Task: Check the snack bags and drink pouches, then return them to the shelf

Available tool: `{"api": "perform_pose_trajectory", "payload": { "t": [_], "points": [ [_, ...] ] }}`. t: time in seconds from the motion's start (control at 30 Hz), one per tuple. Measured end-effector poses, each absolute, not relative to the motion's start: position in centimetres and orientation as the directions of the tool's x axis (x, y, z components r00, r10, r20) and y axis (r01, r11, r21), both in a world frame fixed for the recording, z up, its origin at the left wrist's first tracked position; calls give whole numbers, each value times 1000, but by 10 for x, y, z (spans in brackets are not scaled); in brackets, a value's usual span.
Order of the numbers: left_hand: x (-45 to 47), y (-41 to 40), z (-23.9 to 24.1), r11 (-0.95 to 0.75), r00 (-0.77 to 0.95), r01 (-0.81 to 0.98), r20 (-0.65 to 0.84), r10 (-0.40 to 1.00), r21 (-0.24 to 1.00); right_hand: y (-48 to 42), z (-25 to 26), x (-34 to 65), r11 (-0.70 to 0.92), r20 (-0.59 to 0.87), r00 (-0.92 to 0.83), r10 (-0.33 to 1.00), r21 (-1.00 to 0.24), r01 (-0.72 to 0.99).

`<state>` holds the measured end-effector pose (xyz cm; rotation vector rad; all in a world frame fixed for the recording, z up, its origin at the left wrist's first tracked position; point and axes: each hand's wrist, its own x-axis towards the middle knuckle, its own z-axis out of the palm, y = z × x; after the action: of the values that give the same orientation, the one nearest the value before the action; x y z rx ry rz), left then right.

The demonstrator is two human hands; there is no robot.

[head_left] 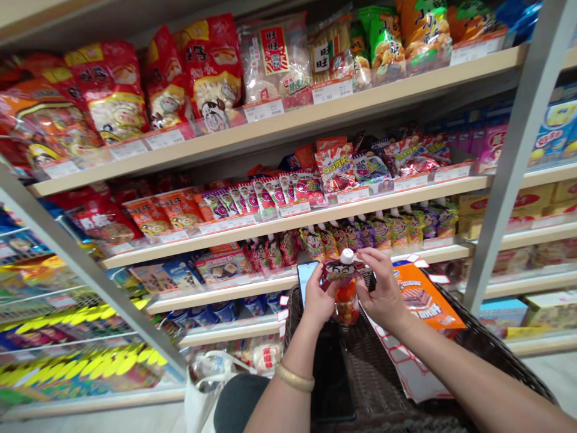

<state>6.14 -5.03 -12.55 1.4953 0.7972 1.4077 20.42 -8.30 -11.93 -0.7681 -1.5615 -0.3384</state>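
Observation:
My left hand (319, 294) grips a small drink pouch (346, 300) with a white screw cap, a cartoon face and a red-orange lower part. The pouch stands upright over a dark wicker surface (374, 373). At the pouch's upper right edge, my right hand (381, 285) has its thumb and fingertips drawn together. A small pale bit shows at those fingertips, too small to name. Behind my left hand is a phone with a lit screen (306, 279). A dark flat tablet-like device (331, 379) lies under my left forearm.
An orange wafer box (424, 294) and sheets of red-bordered labels (415, 370) lie right of my hands. Ahead, shelves hold bagged snacks (214, 72), candy packets (265, 195) and a row of similar pouches (381, 231). A white bag (202, 385) sits lower left. A grey post (509, 150) stands right.

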Motion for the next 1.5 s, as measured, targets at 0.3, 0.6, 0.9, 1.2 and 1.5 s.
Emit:
{"api": "perform_pose_trajectory", "payload": {
  "t": [0.3,0.6,0.9,1.2,1.5],
  "points": [
    [60,-50,-130,-409,155,-143,429,890,901,-84,-126,203,740,960,-27,280,-198,643],
    [60,-47,-132,-424,166,-146,444,880,894,-83,-127,203,749,956,-51,290,-193,634],
    [60,-45,-133,-421,160,-144,441,883,895,-83,-127,202,753,953,-51,300,-204,625],
    [60,-46,-130,-393,162,-182,422,892,901,-84,-123,202,768,955,-72,288,-185,613],
    [63,-47,-129,-408,124,-119,421,898,905,-81,-127,200,710,909,95,405,-378,595]
  ]
}}
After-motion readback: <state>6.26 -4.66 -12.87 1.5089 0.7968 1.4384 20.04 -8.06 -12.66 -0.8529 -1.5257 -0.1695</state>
